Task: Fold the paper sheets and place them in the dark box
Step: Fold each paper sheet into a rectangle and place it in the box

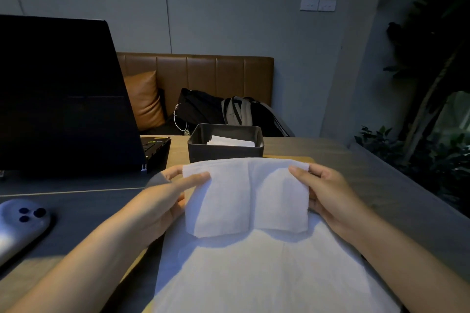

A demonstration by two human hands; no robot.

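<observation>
head view: white creased paper sheet (245,195) pinched by both hands.

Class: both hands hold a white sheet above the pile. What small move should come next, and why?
Probably bring the left hand and right hand together to fold the white paper sheet along its centre crease; it looks wider than the folded pieces in the dark plastic box.

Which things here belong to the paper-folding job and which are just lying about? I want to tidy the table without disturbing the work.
Part of the job:
- folded sheet, pinched by the left hand and right hand
- flat sheets underneath
- dark box, folded paper already inside

Lying about:
- laptop
- grey controller
- backpacks on the bench
</observation>
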